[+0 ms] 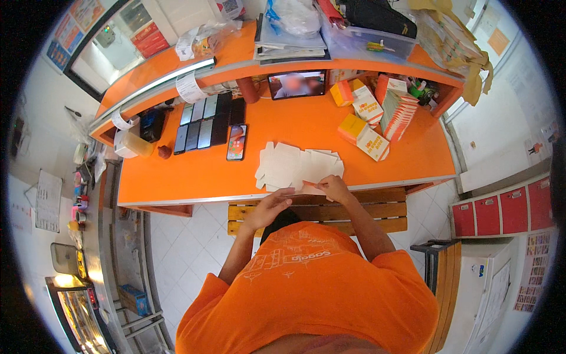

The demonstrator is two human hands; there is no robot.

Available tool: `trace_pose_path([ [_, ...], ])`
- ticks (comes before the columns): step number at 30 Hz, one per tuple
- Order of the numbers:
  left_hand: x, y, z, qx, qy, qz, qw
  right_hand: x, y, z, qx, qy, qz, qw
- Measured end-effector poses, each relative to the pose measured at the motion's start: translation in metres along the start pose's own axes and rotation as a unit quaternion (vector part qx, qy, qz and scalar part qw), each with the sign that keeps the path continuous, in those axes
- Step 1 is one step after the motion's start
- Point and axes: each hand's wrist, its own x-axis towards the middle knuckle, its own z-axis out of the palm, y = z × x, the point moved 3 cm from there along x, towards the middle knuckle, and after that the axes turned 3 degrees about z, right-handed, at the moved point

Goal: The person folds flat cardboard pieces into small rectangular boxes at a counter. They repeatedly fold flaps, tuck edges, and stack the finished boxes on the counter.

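Observation:
An unfolded white cardboard carton blank [289, 164] lies at the front edge of the orange desk, its flaps spread out. My right hand [335, 187] pinches the near edge of the blank, where a bit of orange printing shows. Beside that edge, my left hand [273, 206] has its fingers stretched out, the tips at the blank's near left corner. Whether they press on the cardboard I cannot tell. Several folded orange, yellow and white cartons [371, 143] lie to the right, next to a stack of flat carton blanks [399, 115].
A phone [236, 141] with a lit screen lies left of the blank, near several dark phones [204, 134] in rows. A tablet [297, 84] stands under the orange shelf [236, 69]. A slatted wooden bench [377, 210] sits below the desk edge. Red-fronted lockers [515, 209] are at right.

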Motion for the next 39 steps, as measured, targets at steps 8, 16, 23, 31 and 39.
trace_pose_path([
  [8,0.013,-0.011,0.012,0.022,-0.037,-0.032,0.999,0.0,-0.007,-0.006,-0.045,0.188,-0.196,0.962],
  [16,0.031,-0.017,0.02,-0.017,-0.036,-0.039,0.998,-0.018,-0.038,-0.009,-0.046,0.148,-0.208,0.966],
  [23,0.032,-0.013,0.026,0.012,-0.062,-0.07,0.996,-0.016,-0.018,0.02,-0.174,0.173,-0.285,0.927],
  [31,0.028,-0.029,0.023,0.007,-0.011,-0.082,0.997,-0.045,-0.057,-0.01,-0.191,0.309,-0.371,0.855],
  [39,0.042,-0.041,0.022,-0.298,0.184,-0.001,0.936,-0.088,-0.124,0.004,0.028,0.113,-0.384,0.916],
])
